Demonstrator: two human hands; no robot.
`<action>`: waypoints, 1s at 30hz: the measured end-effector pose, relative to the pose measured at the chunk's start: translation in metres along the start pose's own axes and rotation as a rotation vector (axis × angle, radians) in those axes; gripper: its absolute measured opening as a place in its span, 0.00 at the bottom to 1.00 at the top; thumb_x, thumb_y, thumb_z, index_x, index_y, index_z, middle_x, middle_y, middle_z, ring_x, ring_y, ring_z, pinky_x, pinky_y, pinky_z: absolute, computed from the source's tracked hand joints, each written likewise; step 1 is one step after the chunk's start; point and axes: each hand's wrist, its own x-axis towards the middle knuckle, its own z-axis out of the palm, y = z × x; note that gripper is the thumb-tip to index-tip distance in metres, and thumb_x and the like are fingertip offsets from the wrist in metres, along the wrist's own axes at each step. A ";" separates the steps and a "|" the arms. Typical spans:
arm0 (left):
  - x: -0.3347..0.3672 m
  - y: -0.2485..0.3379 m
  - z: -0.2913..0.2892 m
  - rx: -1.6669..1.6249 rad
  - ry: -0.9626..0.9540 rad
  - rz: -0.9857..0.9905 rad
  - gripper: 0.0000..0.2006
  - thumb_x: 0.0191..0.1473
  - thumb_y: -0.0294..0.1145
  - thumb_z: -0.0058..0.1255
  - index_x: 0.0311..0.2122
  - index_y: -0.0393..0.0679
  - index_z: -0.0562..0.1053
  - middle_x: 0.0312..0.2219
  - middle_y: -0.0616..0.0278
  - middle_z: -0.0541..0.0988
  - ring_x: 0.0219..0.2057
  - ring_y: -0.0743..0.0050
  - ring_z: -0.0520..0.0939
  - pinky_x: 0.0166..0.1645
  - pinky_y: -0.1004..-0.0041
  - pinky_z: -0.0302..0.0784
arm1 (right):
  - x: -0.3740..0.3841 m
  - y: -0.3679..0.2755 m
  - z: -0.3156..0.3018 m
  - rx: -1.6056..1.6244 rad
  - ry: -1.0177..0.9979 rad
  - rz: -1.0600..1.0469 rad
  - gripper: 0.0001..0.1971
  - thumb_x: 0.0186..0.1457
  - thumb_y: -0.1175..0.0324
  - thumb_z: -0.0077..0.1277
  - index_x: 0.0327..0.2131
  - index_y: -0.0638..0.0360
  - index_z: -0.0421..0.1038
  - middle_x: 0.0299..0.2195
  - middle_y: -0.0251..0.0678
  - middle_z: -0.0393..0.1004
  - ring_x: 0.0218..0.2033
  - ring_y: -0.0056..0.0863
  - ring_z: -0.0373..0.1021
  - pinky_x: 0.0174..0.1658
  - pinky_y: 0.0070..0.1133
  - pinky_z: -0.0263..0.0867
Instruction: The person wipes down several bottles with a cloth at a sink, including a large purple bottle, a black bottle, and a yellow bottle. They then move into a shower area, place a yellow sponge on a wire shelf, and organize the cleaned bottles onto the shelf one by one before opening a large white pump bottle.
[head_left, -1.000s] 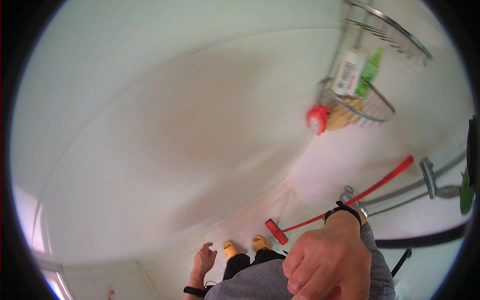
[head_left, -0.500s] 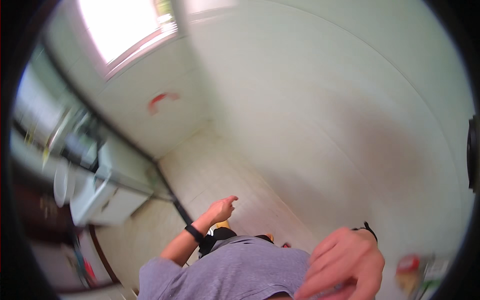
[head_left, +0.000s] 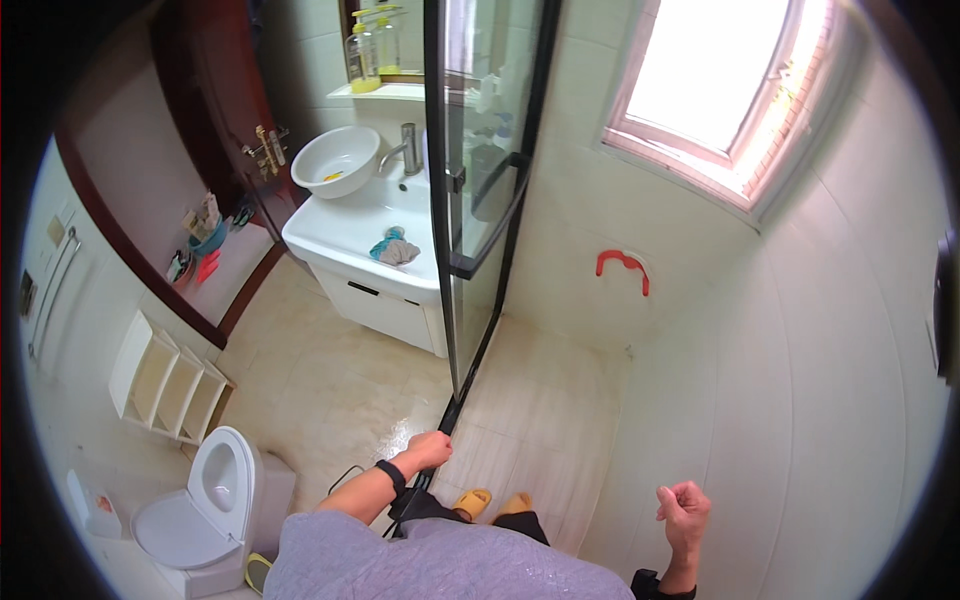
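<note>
My left hand (head_left: 430,450) hangs in front of my body with its fingers curled in, and nothing shows in it. It is nearest the black bottom frame of the glass shower partition (head_left: 450,415) and wears a black wristband (head_left: 391,473). At the lower right, my right hand (head_left: 685,512) is raised beside the pale wall, fingers bent inward, with no object visible in it. A dark band (head_left: 655,583) circles that wrist. Both hands are apart from the glass door handle (head_left: 500,225).
A white washbasin cabinet (head_left: 370,305) holds a white bowl (head_left: 335,165) and a grey and teal cloth (head_left: 396,248). A toilet (head_left: 215,500) and a white shelf rack (head_left: 165,385) stand at left. A red curved piece (head_left: 625,265) is on the wall below the window (head_left: 700,80).
My view has swung left, bringing the washbasin, toilet and door into sight. My right hand has moved away from my shirt toward the wall; the left fingers have curled in.
</note>
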 end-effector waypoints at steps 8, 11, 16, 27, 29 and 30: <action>0.014 -0.016 -0.060 -0.346 0.503 -0.304 0.10 0.47 0.35 0.44 0.35 0.49 0.72 0.26 0.51 0.76 0.30 0.50 0.76 0.36 0.62 0.72 | 0.138 0.037 0.064 0.041 -0.132 -0.052 0.11 0.50 0.73 0.48 0.39 0.66 0.67 0.22 0.33 0.70 0.18 0.17 0.67 0.20 0.13 0.63; 0.024 -0.039 -0.079 -0.388 0.673 -0.218 0.16 0.45 0.32 0.46 0.42 0.45 0.68 0.27 0.52 0.75 0.30 0.52 0.76 0.36 0.63 0.72 | 0.172 0.043 0.092 -0.037 -0.297 -0.070 0.18 0.48 0.73 0.50 0.45 0.64 0.65 0.25 0.34 0.71 0.20 0.19 0.68 0.25 0.16 0.65; 0.036 -0.054 -0.142 -0.447 0.607 -0.228 0.20 0.43 0.33 0.49 0.44 0.40 0.67 0.27 0.54 0.76 0.30 0.57 0.77 0.36 0.65 0.72 | 0.209 0.030 0.134 -0.150 -0.504 -0.171 0.17 0.48 0.72 0.51 0.44 0.64 0.66 0.25 0.35 0.72 0.22 0.19 0.68 0.26 0.17 0.66; 0.141 -0.136 -0.298 -0.468 0.599 0.066 0.19 0.44 0.36 0.52 0.42 0.39 0.69 0.26 0.54 0.77 0.29 0.61 0.77 0.35 0.69 0.72 | 0.226 0.014 0.229 -0.358 -0.526 -0.046 0.16 0.48 0.72 0.51 0.42 0.68 0.66 0.21 0.30 0.69 0.22 0.18 0.68 0.26 0.16 0.65; 0.162 -0.154 -0.314 -0.439 0.574 0.158 0.19 0.45 0.38 0.52 0.42 0.40 0.70 0.26 0.53 0.77 0.29 0.62 0.77 0.34 0.69 0.72 | 0.213 0.019 0.254 -0.425 -0.521 0.146 0.18 0.47 0.69 0.52 0.43 0.66 0.67 0.22 0.33 0.72 0.23 0.20 0.70 0.27 0.18 0.66; 0.167 -0.156 -0.327 -0.432 0.554 0.179 0.19 0.45 0.38 0.52 0.42 0.40 0.70 0.26 0.53 0.77 0.29 0.62 0.77 0.34 0.69 0.72 | 0.206 0.020 0.267 -0.420 -0.498 0.163 0.18 0.47 0.69 0.52 0.43 0.66 0.67 0.22 0.33 0.72 0.23 0.20 0.70 0.27 0.18 0.66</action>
